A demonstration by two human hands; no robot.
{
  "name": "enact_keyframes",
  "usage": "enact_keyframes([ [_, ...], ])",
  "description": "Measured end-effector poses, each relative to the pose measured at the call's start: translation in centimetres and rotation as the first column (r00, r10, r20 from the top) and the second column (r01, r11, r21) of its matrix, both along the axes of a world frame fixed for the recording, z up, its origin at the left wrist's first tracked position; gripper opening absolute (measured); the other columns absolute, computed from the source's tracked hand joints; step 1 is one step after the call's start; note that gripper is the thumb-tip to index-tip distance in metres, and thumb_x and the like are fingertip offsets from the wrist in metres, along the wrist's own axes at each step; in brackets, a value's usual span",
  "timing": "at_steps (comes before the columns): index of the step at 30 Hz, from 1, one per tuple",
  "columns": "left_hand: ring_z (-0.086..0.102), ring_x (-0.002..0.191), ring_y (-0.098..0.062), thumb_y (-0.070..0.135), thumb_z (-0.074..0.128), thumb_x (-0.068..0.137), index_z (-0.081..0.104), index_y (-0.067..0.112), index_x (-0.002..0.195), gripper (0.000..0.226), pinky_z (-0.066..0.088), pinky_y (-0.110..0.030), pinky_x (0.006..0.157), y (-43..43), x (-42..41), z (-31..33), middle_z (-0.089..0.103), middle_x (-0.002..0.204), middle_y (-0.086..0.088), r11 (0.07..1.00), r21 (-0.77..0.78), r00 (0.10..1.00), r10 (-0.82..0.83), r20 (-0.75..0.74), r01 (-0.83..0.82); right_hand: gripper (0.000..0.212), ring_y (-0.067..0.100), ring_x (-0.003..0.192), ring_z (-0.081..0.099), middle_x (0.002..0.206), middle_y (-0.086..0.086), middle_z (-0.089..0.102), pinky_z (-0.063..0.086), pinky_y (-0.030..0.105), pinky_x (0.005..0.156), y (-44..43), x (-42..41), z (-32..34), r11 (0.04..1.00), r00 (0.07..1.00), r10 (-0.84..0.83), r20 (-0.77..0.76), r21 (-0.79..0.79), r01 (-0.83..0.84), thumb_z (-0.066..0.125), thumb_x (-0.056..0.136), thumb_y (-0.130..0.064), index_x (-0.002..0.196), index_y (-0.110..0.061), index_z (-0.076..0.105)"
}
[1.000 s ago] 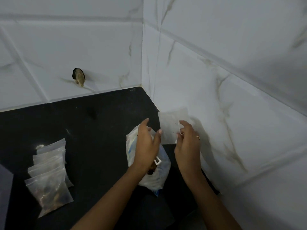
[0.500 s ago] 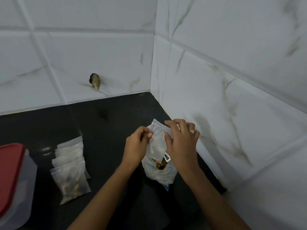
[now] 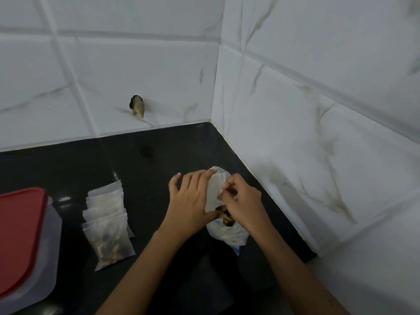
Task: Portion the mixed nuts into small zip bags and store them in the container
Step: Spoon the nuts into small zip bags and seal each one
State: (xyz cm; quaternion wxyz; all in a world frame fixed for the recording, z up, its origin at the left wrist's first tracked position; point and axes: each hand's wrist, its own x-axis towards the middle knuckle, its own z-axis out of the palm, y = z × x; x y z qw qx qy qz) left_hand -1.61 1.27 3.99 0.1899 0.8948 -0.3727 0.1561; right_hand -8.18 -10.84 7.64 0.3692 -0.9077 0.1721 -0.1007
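Small zip bag (image 3: 214, 190) now low over the nut pouch (image 3: 229, 234), left hand (image 3: 193, 201) newly on it.

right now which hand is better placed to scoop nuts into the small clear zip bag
Likely right hand: it sits over the open white nut bag, while the left hand holds the zip bag.

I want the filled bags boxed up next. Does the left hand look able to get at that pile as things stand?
Probably yes. The pile of filled bags lies on open counter beside the left hand, nothing between them; the hand must first release the small bag it holds.
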Motion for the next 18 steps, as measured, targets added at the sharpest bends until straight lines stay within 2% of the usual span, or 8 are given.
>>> enact_keyframes([
  [2, 0.056, 0.108, -0.016, 0.074, 0.049, 0.058, 0.046, 0.022, 0.124, 0.083, 0.034, -0.049, 0.1, 0.2, 0.2, -0.2, 0.058, 0.118, 0.004, 1.0, 0.021, 0.999, 0.012, 0.044, -0.013, 0.01, 0.01, 0.083, 0.058, 0.092, 0.002, 0.061, 0.05, 0.024, 0.083, 0.2, 0.0, 0.0, 0.993, 1.0, 0.003, 0.01, 0.116, -0.005, 0.053, 0.091, -0.019, 0.097, -0.02, 0.045],
  [3, 0.056, 0.108, -0.015, 0.075, 0.045, 0.057, 0.048, 0.024, 0.122, 0.082, 0.033, -0.049, 0.101, 0.4, 0.4, -0.2, 0.058, 0.117, 0.004, 0.999, 0.04, 0.999, 0.01, 0.053, -0.012, 0.013, 0.008, 0.079, 0.057, 0.089, -0.002, 0.059, 0.049, 0.015, 0.073, 0.2, 0.0, 0.0, 0.986, 1.0, 0.005, 0.009, 0.166, -0.006, 0.053, 0.091, -0.018, 0.101, -0.021, 0.045],
  [5, 0.058, 0.106, -0.015, 0.073, 0.049, 0.056, 0.051, 0.027, 0.117, 0.077, 0.033, -0.045, 0.1, 0.6, 0.7, -0.3, 0.06, 0.113, 0.007, 0.998, 0.064, 0.999, -0.02, 0.049, 0.017, 0.019, 0.007, 0.076, 0.057, 0.084, -0.007, 0.055, 0.046, 0.01, 0.062, 0.4, 0.1, -0.1, 0.96, 1.0, 0.004, 0.012, 0.279, -0.008, 0.053, 0.09, -0.014, 0.104, -0.025, 0.045],
  [8, 0.049, 0.116, -0.01, 0.073, 0.048, 0.058, 0.047, 0.028, 0.124, 0.081, 0.019, -0.035, 0.103, 1.0, 0.7, 0.0, 0.053, 0.12, 0.013, 0.993, 0.061, 0.99, -0.091, -0.105, 0.098, 0.033, 0.014, 0.088, 0.063, 0.098, -0.002, 0.061, 0.056, 0.029, 0.073, 0.8, 0.2, -0.5, 0.923, 1.0, -0.005, 0.014, 0.384, -0.001, 0.052, 0.089, -0.01, 0.114, -0.03, 0.045],
  [10, 0.033, 0.124, -0.003, 0.074, 0.05, 0.06, 0.035, 0.031, 0.134, 0.087, 0.009, -0.027, 0.104, 1.3, 0.9, 0.0, 0.04, 0.128, 0.018, 0.989, 0.059, 0.955, -0.117, -0.272, 0.138, 0.04, 0.018, 0.096, 0.062, 0.107, 0.004, 0.061, 0.054, 0.04, 0.085, 1.1, 0.5, -0.4, 0.946, 1.0, 0.016, -0.025, 0.324, -0.007, 0.051, 0.091, -0.014, 0.126, -0.031, 0.04],
  [12, 0.029, 0.123, 0.0, 0.077, 0.05, 0.057, 0.032, 0.033, 0.135, 0.09, 0.006, -0.022, 0.1, 1.5, 1.0, 0.1, 0.037, 0.128, 0.02, 0.987, 0.046, 0.924, -0.13, -0.36, 0.157, 0.045, 0.021, 0.101, 0.06, 0.111, 0.01, 0.059, 0.051, 0.042, 0.091, 1.1, 0.9, -0.5, 0.968, 0.995, 0.034, -0.091, 0.251, -0.01, 0.047, 0.094, -0.023, 0.135, -0.031, 0.033],
  [16, 0.038, 0.112, 0.0, 0.061, 0.066, 0.068, 0.041, 0.031, 0.125, 0.069, 0.018, -0.023, 0.1, 1.9, 1.2, -0.3, 0.043, 0.118, 0.019, 0.99, -0.063, 0.884, -0.142, -0.446, 0.127, 0.048, 0.022, 0.106, 0.056, 0.12, 0.011, 0.054, 0.048, 0.041, 0.092, 1.3, 1.4, -1.0, 0.974, 0.988, 0.047, -0.148, 0.228, -0.013, 0.041, 0.095, -0.037, 0.141, -0.033, 0.026],
  [18, 0.046, 0.106, -0.001, 0.054, 0.069, 0.07, 0.045, 0.027, 0.12, 0.062, 0.031, -0.027, 0.102, 1.9, 1.2, -0.6, 0.048, 0.114, 0.017, 0.985, -0.123, 0.832, -0.171, -0.527, 0.125, 0.045, 0.017, 0.094, 0.056, 0.117, 0.014, 0.058, 0.046, 0.032, 0.082, 1.5, 1.2, -1.1, 0.972, 0.989, 0.09, -0.12, 0.226, -0.061, 0.04, 0.096, -0.037, 0.139, -0.026, 0.032],
])
